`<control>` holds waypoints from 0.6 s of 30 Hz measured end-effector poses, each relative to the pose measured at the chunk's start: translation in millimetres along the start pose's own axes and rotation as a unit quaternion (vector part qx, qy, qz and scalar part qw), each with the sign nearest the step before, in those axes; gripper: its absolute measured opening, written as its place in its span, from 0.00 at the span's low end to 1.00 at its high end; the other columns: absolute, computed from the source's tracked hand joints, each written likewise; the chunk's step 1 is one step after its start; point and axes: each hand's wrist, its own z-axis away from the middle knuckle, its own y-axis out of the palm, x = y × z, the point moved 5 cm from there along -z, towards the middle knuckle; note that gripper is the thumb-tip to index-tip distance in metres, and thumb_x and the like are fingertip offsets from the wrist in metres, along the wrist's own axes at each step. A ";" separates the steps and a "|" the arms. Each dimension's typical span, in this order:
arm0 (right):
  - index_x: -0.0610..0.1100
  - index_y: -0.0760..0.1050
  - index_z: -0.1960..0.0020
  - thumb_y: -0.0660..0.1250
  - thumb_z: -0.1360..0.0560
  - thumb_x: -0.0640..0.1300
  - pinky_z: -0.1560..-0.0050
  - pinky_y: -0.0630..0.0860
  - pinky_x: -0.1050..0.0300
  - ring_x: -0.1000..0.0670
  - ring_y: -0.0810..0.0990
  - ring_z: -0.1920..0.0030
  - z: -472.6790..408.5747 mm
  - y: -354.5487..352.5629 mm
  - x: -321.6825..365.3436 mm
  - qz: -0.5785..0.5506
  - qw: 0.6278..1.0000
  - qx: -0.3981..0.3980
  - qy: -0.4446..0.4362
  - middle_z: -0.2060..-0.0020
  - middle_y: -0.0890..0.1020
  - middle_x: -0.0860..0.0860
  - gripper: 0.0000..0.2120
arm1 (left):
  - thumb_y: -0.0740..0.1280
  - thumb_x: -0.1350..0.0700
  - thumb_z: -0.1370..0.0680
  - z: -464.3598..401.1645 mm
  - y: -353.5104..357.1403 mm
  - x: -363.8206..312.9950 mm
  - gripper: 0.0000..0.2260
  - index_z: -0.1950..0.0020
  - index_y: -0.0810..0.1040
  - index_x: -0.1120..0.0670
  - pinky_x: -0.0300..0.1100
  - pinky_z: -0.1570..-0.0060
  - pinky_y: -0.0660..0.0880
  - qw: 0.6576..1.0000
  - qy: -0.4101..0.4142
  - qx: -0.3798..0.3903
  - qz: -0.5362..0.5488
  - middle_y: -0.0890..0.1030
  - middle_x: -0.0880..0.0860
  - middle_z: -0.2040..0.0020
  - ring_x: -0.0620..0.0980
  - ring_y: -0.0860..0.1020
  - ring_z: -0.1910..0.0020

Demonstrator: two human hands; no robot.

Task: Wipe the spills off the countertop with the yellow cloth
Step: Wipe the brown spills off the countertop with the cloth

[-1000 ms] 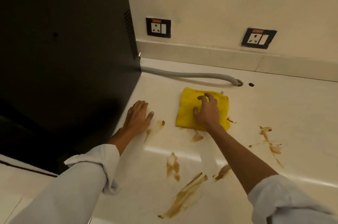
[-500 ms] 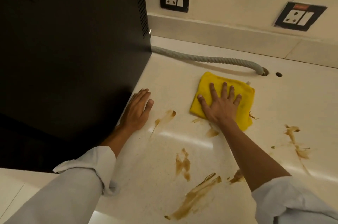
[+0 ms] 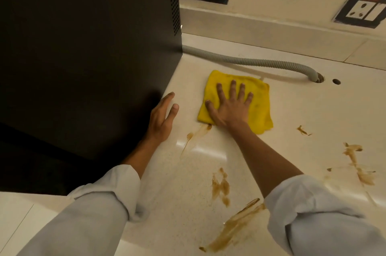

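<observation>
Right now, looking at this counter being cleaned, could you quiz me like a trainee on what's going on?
1. True or false: the right hand lies flat, fingers spread, on the yellow cloth.
2. Which lies closest to the cloth?
A. the long brown smear near the front edge
B. the streak at its near left corner
C. the brown spill far right
3. Fill in: the left hand rests beside the black ____.

Key:
1. True.
2. B.
3. Appliance; the grey hose runs from behind it to a hole in the countertop.
</observation>
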 end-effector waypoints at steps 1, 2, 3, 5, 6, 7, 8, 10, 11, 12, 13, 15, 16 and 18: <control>0.56 0.45 0.20 0.42 0.27 0.73 0.26 0.39 0.28 0.34 0.41 0.21 6.3 2.1 10.9 0.002 1.000 0.005 -0.004 0.20 0.46 0.41 0.40 | 0.53 0.45 0.22 0.2 -1.2 -0.7 0.26 0.26 0.64 0.55 0.38 0.30 0.60 1.000 -0.006 -0.002 0.015 0.67 0.54 0.25 0.42 0.63 0.29; 0.56 0.45 0.21 0.41 0.28 0.74 0.26 0.39 0.28 0.34 0.40 0.21 13.8 4.1 21.1 0.003 1.000 0.010 -0.007 0.20 0.45 0.42 0.40 | 0.54 0.45 0.22 0.9 -1.5 -1.8 0.27 0.26 0.64 0.56 0.38 0.30 0.60 1.000 -0.007 -0.001 0.024 0.67 0.54 0.25 0.43 0.64 0.29; 0.56 0.44 0.21 0.41 0.28 0.74 0.26 0.39 0.28 0.35 0.39 0.21 22.0 5.8 30.8 0.002 1.000 0.011 -0.013 0.20 0.45 0.42 0.40 | 0.54 0.45 0.22 1.8 -1.7 -3.2 0.27 0.26 0.64 0.56 0.39 0.30 0.61 1.000 -0.006 0.002 0.029 0.67 0.54 0.26 0.44 0.64 0.29; 0.56 0.44 0.21 0.39 0.28 0.74 0.26 0.39 0.29 0.35 0.39 0.22 40.2 8.2 49.4 -0.002 0.999 0.009 -0.031 0.20 0.44 0.42 0.41 | 0.55 0.45 0.23 2.2 -3.1 -5.4 0.27 0.26 0.64 0.56 0.41 0.29 0.61 0.999 -0.006 0.007 0.033 0.67 0.54 0.25 0.47 0.65 0.28; 0.56 0.44 0.21 0.39 0.28 0.74 0.26 0.38 0.29 0.35 0.39 0.21 50.1 9.6 57.4 -0.007 0.999 0.007 -0.040 0.20 0.44 0.42 0.41 | 0.55 0.45 0.23 1.9 -3.7 -5.8 0.28 0.26 0.64 0.56 0.43 0.28 0.61 0.999 -0.009 0.009 0.032 0.67 0.55 0.25 0.49 0.65 0.27; 0.56 0.45 0.21 0.40 0.28 0.75 0.26 0.38 0.29 0.35 0.39 0.21 60.3 10.9 64.2 -0.012 0.999 0.004 -0.048 0.20 0.45 0.42 0.40 | 0.55 0.45 0.23 1.8 -4.1 -6.0 0.28 0.26 0.64 0.56 0.44 0.27 0.61 1.000 -0.010 0.010 0.028 0.67 0.55 0.25 0.50 0.65 0.27; 0.57 0.46 0.21 0.41 0.28 0.74 0.26 0.38 0.29 0.35 0.39 0.21 70.7 12.2 69.6 -0.016 0.998 0.001 -0.054 0.20 0.45 0.42 0.40 | 0.55 0.45 0.23 1.9 -4.2 -5.9 0.28 0.26 0.65 0.56 0.45 0.27 0.61 1.000 -0.011 0.011 0.023 0.67 0.55 0.26 0.51 0.65 0.27; 0.57 0.48 0.21 0.41 0.27 0.74 0.26 0.38 0.29 0.36 0.39 0.21 91.0 14.4 76.3 -0.024 0.998 -0.004 -0.063 0.20 0.46 0.43 0.39 | 0.56 0.45 0.23 2.9 -3.8 -5.8 0.28 0.26 0.65 0.57 0.46 0.26 0.61 1.000 -0.008 0.015 0.015 0.68 0.55 0.26 0.52 0.65 0.27; 0.57 0.49 0.21 0.42 0.27 0.74 0.26 0.38 0.29 0.36 0.40 0.21 101.5 15.0 77.2 -0.029 0.997 -0.008 -0.065 0.20 0.47 0.43 0.39 | 0.56 0.45 0.23 3.9 -2.7 -5.8 0.28 0.26 0.65 0.57 0.47 0.26 0.61 1.000 -0.003 0.021 0.010 0.67 0.56 0.26 0.52 0.65 0.26; 0.58 0.50 0.21 0.42 0.27 0.74 0.25 0.38 0.29 0.36 0.40 0.21 112.2 15.3 76.8 -0.032 0.997 -0.014 -0.067 0.20 0.48 0.43 0.38 | 0.56 0.44 0.23 5.3 -0.9 -5.9 0.28 0.26 0.65 0.57 0.46 0.25 0.59 1.000 0.005 0.029 0.000 0.67 0.56 0.26 0.51 0.64 0.26; 0.58 0.50 0.21 0.43 0.26 0.74 0.25 0.39 0.29 0.36 0.41 0.21 123.1 15.0 74.7 -0.032 0.997 -0.021 -0.068 0.19 0.49 0.44 0.38 | 0.56 0.44 0.23 7.1 1.0 -5.8 0.29 0.26 0.64 0.57 0.45 0.25 0.58 0.999 0.015 0.039 -0.017 0.66 0.55 0.25 0.51 0.63 0.25; 0.59 0.50 0.22 0.43 0.27 0.75 0.26 0.38 0.29 0.37 0.41 0.21 142.2 14.2 64.3 -0.027 0.997 -0.027 -0.064 0.19 0.50 0.44 0.38 | 0.55 0.41 0.24 11.0 4.4 -5.3 0.31 0.25 0.62 0.55 0.45 0.24 0.55 0.995 0.037 0.061 -0.065 0.64 0.54 0.24 0.50 0.60 0.24; 0.59 0.49 0.22 0.42 0.27 0.75 0.26 0.36 0.28 0.37 0.40 0.21 149.5 13.4 55.2 -0.023 0.998 -0.025 -0.056 0.19 0.49 0.45 0.38 | 0.54 0.38 0.24 13.1 6.1 -5.1 0.32 0.24 0.60 0.54 0.47 0.23 0.54 0.992 0.048 0.074 -0.092 0.63 0.53 0.23 0.49 0.58 0.23; 0.61 0.47 0.22 0.40 0.29 0.77 0.28 0.33 0.28 0.38 0.39 0.21 158.8 9.5 28.2 -0.012 0.999 -0.020 -0.026 0.19 0.48 0.46 0.40 | 0.50 0.34 0.26 16.5 9.3 -5.7 0.36 0.23 0.57 0.53 0.49 0.23 0.51 0.983 0.069 0.098 -0.136 0.59 0.52 0.22 0.48 0.55 0.22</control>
